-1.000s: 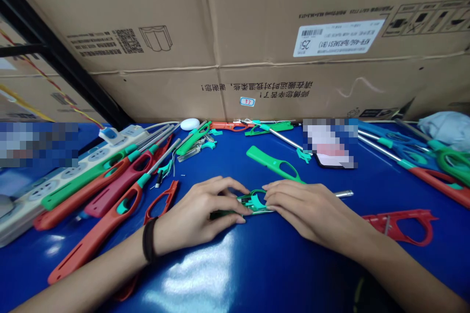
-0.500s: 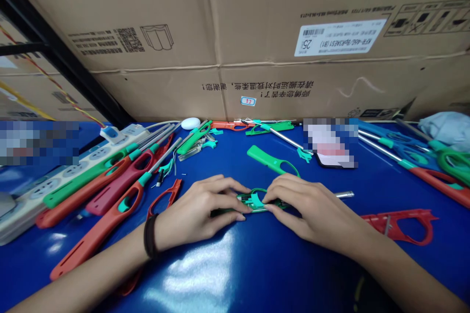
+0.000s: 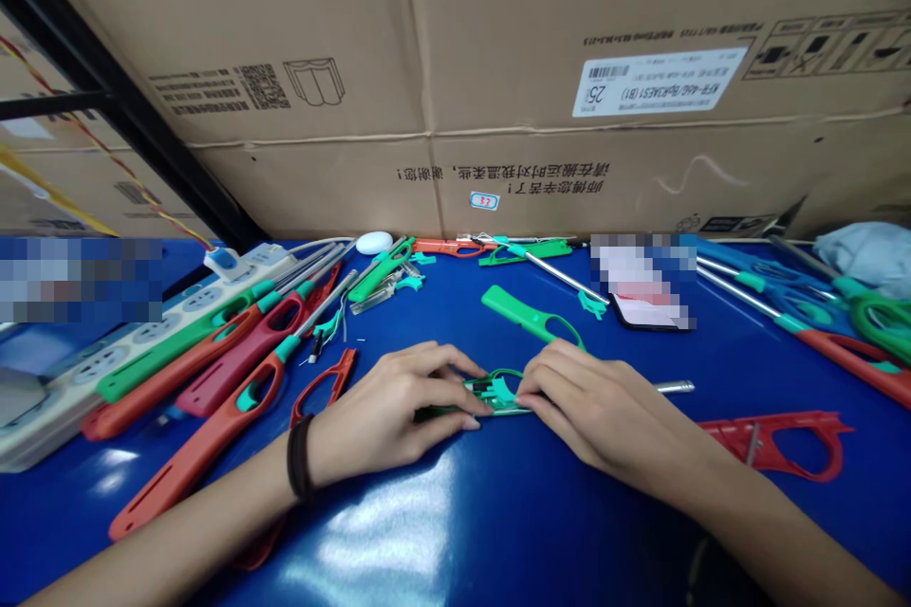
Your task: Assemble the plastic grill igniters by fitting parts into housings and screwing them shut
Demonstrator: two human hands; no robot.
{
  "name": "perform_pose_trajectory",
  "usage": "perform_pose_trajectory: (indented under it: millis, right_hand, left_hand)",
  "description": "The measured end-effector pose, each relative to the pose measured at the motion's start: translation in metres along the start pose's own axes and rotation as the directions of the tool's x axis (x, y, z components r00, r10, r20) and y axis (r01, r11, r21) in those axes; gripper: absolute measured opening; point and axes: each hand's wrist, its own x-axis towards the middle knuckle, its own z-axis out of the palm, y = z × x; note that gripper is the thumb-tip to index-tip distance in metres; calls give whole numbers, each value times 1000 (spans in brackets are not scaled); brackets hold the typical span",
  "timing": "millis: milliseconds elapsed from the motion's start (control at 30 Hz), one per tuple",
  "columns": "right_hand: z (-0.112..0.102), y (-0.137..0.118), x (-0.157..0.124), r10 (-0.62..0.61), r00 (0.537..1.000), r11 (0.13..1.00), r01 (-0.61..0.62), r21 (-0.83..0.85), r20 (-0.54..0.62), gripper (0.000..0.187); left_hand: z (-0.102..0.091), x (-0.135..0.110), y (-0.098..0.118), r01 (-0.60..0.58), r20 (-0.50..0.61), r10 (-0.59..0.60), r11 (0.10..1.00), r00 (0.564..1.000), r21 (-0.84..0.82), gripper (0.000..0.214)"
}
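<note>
Centrally, green lighter (image 3: 498,394), under both hands' fingers (image 3: 455,362)

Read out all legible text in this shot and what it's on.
Carton, printed upside down: "师傅您辛苦了!"
Same carton, next line: "请在搬运时对我温柔些,谢谢您!"
White label: "25"; the rest is too small to read.
Small sticker: looks like "37", blurry.
Small print by the QR code: too small to read.
Large characters along the top edge: cut off.

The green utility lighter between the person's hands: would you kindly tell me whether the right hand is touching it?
Touching. The head view shows the right hand with its fingertips lying directly over the green utility lighter, no gap between them.
</note>
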Motion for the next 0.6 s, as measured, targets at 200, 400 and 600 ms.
perform_pose_trajectory:
  millis: [200,400,600]
  right_hand:
    - [-9,4,-1,19,998,1000,-18,9,-60,22]
    - [-6,4,0,-7,999,1000,6,-18,-36,22]
    - [-5,6,-1,4,1000,1000,-4,-19,-14,23]
  left_hand:
    - [-2,0,-1,18,2,-18,1000,1000,-15,17]
    - [0,0,-1,1,-19,-1,1000,1000,-14,17]
    - [1,-1,-2,0,-27,-1,1000,1000,-30,17]
